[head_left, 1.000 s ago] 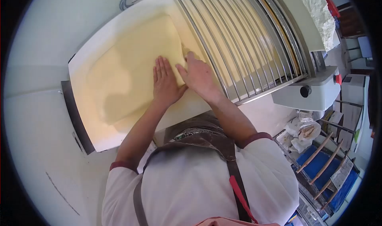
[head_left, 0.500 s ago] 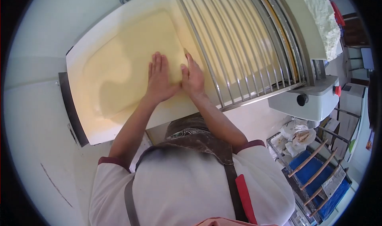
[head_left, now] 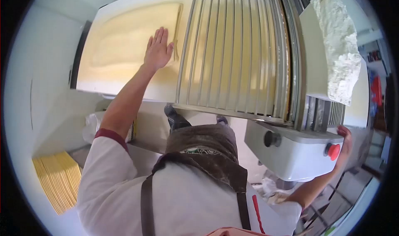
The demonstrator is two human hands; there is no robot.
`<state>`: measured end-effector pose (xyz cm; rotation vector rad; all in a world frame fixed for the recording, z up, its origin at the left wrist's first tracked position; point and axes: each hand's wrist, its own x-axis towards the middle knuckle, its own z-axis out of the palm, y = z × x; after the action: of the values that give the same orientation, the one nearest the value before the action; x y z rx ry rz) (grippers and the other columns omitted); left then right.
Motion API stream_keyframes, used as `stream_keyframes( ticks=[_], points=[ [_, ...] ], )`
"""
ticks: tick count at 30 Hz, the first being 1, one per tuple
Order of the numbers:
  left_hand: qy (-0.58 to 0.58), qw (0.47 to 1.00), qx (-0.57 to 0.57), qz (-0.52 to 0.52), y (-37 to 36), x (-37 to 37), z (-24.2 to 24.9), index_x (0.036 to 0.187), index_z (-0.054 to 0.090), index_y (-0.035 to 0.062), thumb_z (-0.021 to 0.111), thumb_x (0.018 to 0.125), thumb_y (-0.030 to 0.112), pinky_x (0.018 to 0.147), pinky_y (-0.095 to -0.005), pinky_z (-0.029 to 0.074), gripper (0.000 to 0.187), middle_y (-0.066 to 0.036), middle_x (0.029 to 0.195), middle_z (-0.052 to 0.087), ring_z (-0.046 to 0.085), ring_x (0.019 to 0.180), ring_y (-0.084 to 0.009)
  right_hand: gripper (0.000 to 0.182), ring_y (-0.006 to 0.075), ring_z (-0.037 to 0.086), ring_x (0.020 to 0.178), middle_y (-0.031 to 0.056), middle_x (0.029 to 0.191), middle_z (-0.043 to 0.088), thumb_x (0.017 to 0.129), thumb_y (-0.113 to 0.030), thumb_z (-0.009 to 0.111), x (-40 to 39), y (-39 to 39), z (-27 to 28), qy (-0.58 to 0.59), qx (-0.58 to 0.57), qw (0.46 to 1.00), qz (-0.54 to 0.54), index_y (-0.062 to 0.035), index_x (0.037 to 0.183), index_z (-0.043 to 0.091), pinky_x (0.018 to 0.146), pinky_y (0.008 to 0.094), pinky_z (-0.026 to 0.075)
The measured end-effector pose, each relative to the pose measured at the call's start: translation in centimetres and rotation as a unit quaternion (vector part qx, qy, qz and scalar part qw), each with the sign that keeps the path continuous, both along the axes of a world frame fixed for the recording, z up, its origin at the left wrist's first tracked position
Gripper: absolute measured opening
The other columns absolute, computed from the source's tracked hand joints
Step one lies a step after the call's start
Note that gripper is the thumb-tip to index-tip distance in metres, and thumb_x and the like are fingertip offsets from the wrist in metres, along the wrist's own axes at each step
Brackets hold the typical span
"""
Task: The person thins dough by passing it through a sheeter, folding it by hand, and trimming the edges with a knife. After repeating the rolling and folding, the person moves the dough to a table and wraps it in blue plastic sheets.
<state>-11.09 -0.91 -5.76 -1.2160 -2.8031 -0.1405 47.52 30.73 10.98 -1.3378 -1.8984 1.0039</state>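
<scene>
My left hand point(head_left: 159, 50) lies flat near the right edge of a wide, pale yellow dough sheet point(head_left: 120, 39), its fingers pointing away from me. The sheet rests on a white board point(head_left: 89, 82) and looks layered along its right edge. At the far right, my right hand point(head_left: 345, 139) reaches round the far side of the white machine housing point(head_left: 286, 155), close to a red button point(head_left: 333, 151). The housing hides part of that hand, and whether it holds anything does not show.
A metal bar guard point(head_left: 224, 49) covers the machine's middle, right of the dough. Behind the housing stands a pale bin or block with a rough white top point(head_left: 338, 49). A black knob point(head_left: 272, 139) sticks out in front. Yellow ridged material point(head_left: 58, 180) lies at lower left.
My right hand has left the dough and moved to the far right of the machine housing. My left hand stays on the dough near its edge. The view has shifted right.
</scene>
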Motion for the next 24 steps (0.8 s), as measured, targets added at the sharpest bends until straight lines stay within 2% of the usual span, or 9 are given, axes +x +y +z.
stream_keyframes(
  ticks=[1,3,5,11,16,18,20,22,24],
  points=[
    [0.005,1.000,-0.002,0.019,-0.4,1.2,-0.3,0.148,0.019,0.0004,0.031,0.098,0.039,0.116,-0.0483,0.014,0.064,-0.019,0.155,0.018,0.014,0.145,-0.0326,0.050,0.0221,0.056,0.091,0.0136,0.095,0.059,0.099,-0.044,0.035,-1.8,0.0,-2.8,0.234,-0.050,0.971,0.027,0.0002,0.103,0.060,0.084,0.0360,0.045],
    [0.039,0.999,-0.001,0.007,-2.2,5.5,-1.4,0.149,0.018,0.0042,0.031,0.100,0.034,0.116,-0.0475,0.013,0.059,-0.015,0.156,0.017,0.013,0.145,-0.0307,0.046,0.0185,0.051,0.083,0.0079,0.088,0.053,0.100,-0.042,0.037,1.3,1.6,-3.4,0.281,-0.146,0.928,0.197,-0.0008,0.098,0.057,0.080,0.0331,0.042],
    [-0.064,0.991,0.079,-0.084,-5.4,10.0,0.2,0.146,0.029,0.0050,0.037,0.100,0.026,0.114,-0.0455,0.020,0.052,-0.017,0.152,0.028,0.024,0.142,-0.0316,0.045,0.0173,0.049,0.080,0.0064,0.083,0.050,0.099,-0.043,0.039,0.6,0.7,-3.9,0.274,-0.077,0.941,0.181,-0.0016,0.097,0.056,0.077,0.0320,0.041],
    [-0.139,0.874,0.435,0.168,-14.2,25.1,3.3,0.125,0.055,0.0004,0.047,0.097,0.013,0.097,-0.0327,0.041,0.032,-0.013,0.114,0.065,0.058,0.111,-0.0234,0.052,0.0159,0.052,0.074,0.0077,0.080,0.055,0.096,-0.049,0.039,1.2,1.4,-3.6,0.231,-0.086,0.960,0.137,0.0004,0.093,0.056,0.068,0.0320,0.044],
    [-0.234,0.790,0.533,0.192,-7.4,43.1,5.0,0.111,0.059,-0.0005,0.051,0.093,0.008,0.089,-0.0323,0.045,0.022,-0.010,0.099,0.067,0.060,0.099,-0.0183,0.046,0.0136,0.057,0.078,0.0049,0.082,0.057,0.097,-0.047,0.043,2.2,3.9,-6.1,0.303,-0.165,0.912,0.223,-0.0017,0.102,0.053,0.067,0.0279,0.048],
    [-0.295,0.806,0.510,0.063,-2.9,51.6,3.1,0.107,0.060,0.0009,0.059,0.089,0.013,0.089,-0.0325,0.045,0.022,-0.010,0.097,0.066,0.061,0.097,-0.0201,0.044,0.0143,0.058,0.078,0.0049,0.085,0.059,0.098,-0.045,0.042,1.0,1.4,-4.6,0.290,-0.081,0.950,0.083,-0.0022,0.101,0.055,0.065,0.0292,0.049],
    [-0.305,0.797,0.508,-0.118,2.6,58.2,3.3,0.097,0.064,0.0061,0.077,0.077,0.027,0.078,-0.0347,0.050,0.032,-0.012,0.094,0.067,0.065,0.085,-0.0280,0.043,0.0159,0.059,0.085,0.0077,0.093,0.060,0.098,-0.041,0.040,1.8,6.0,-7.1,0.252,-0.113,0.926,0.257,-0.0009,0.105,0.056,0.071,0.0315,0.050],
    [-0.267,0.821,0.504,0.005,5.2,62.3,1.3,0.090,0.064,0.0037,0.077,0.077,0.032,0.071,-0.0340,0.050,0.033,-0.011,0.086,0.067,0.065,0.076,-0.0271,0.044,0.0170,0.059,0.092,0.0107,0.101,0.061,0.099,-0.038,0.039,1.4,5.1,-5.0,0.170,-0.107,0.934,0.295,0.0007,0.108,0.057,0.077,0.0320,0.049],
    [-0.202,0.823,0.514,0.131,7.4,64.5,-0.9,0.081,0.064,0.0022,0.078,0.078,0.037,0.057,-0.0321,0.047,0.037,-0.005,0.067,0.064,0.061,0.059,-0.0213,0.044,0.0182,0.059,0.095,0.0121,0.106,0.060,0.100,-0.037,0.038,0.8,6.4,-7.5,0.304,-0.203,0.858,0.361,0.0015,0.111,0.056,0.081,0.0328,0.048]
  ],
)
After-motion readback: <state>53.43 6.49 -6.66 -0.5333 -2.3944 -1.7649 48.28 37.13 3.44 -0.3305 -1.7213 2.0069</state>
